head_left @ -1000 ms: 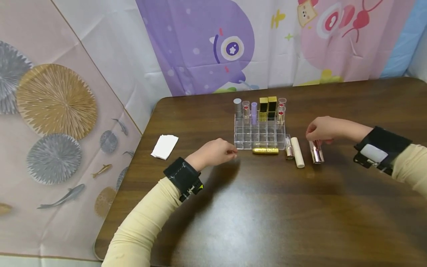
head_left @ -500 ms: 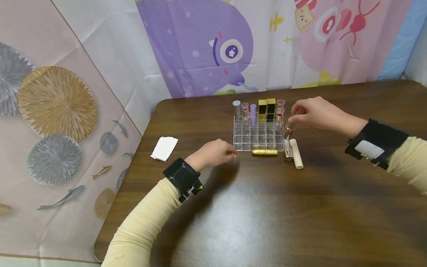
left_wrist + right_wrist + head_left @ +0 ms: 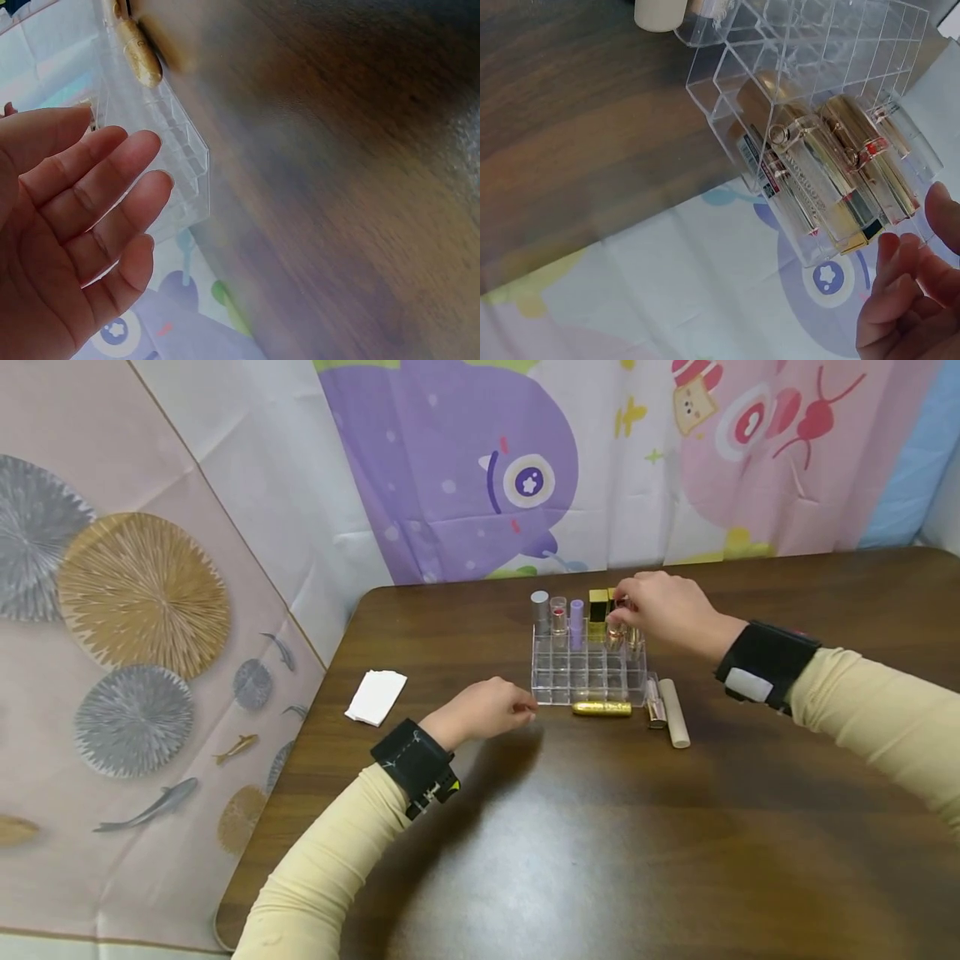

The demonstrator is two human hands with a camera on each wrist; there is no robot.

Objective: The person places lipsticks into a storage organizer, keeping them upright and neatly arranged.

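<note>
My right hand [image 3: 667, 610] is over the back right of a clear acrylic lipstick organizer [image 3: 551, 685]. It pinches the top of a gold lipstick [image 3: 615, 637] with a clear cap, which stands at or in a back compartment; the fingers partly hide it. In the right wrist view, thumb and fingertips meet around that end, beside other upright lipsticks. My left hand [image 3: 491, 706] rests by the organizer's front left corner, fingers loosely bent around nothing, as the left wrist view confirms. A glittery gold tube [image 3: 602, 709] lies along the organizer's front edge.
Right of the organizer lie a clear-capped lipstick [image 3: 656, 706] and a cream tube [image 3: 675, 714]. Its back rows hold a grey-capped tube [image 3: 540, 610], a lilac tube [image 3: 576, 622] and a black-and-gold lipstick [image 3: 597, 606]. White papers [image 3: 377, 697] lie at left.
The right hand has picked up the lipstick from the table at right and carried it left to the organizer's back right. My left hand has stayed put.
</note>
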